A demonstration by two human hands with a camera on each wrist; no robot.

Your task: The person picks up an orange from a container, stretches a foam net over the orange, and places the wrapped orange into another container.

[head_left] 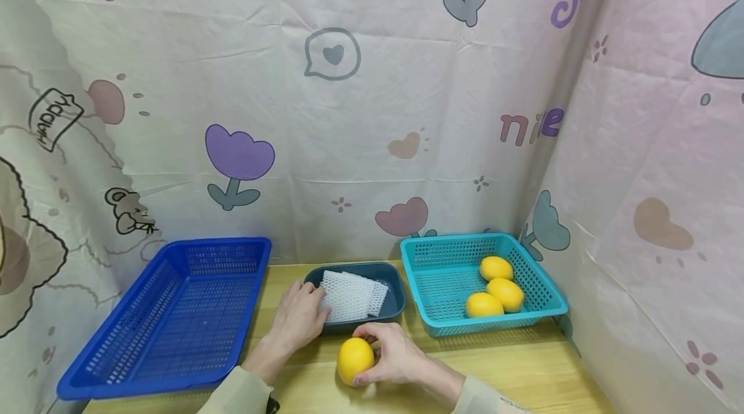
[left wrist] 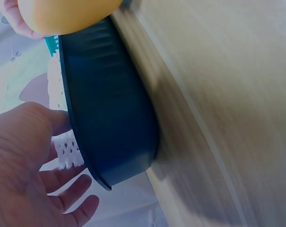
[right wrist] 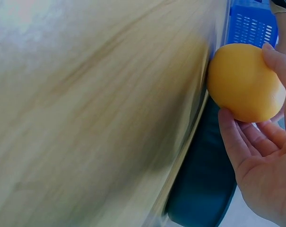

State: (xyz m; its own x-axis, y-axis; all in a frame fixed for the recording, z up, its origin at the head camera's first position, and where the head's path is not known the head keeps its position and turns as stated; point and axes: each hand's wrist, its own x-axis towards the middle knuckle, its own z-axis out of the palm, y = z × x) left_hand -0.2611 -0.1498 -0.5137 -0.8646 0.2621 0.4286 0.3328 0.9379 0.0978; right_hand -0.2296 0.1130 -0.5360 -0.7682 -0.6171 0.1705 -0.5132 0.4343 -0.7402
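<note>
Your right hand point(head_left: 395, 354) is gripping the fruit point(head_left: 355, 361) between thumb and fingers over the tabletop point(head_left: 511, 365); no clear long axis is showing. From it, the nets point(head_left: 347, 298) are lying straight toward the back edge, inside the tray point(head_left: 396, 290), whose front rim is standing between. Your left hand point(head_left: 298, 316) is resting nearer the nets, at the tray's left end, fingers lying loosely apart. The blue basket point(head_left: 186, 310) is lining the left edge; the turquoise basket point(head_left: 442, 279), carrying three fruits point(head_left: 504, 294), is standing toward the back right corner. Neither is obstructing the line between fruit and nets.
</note>
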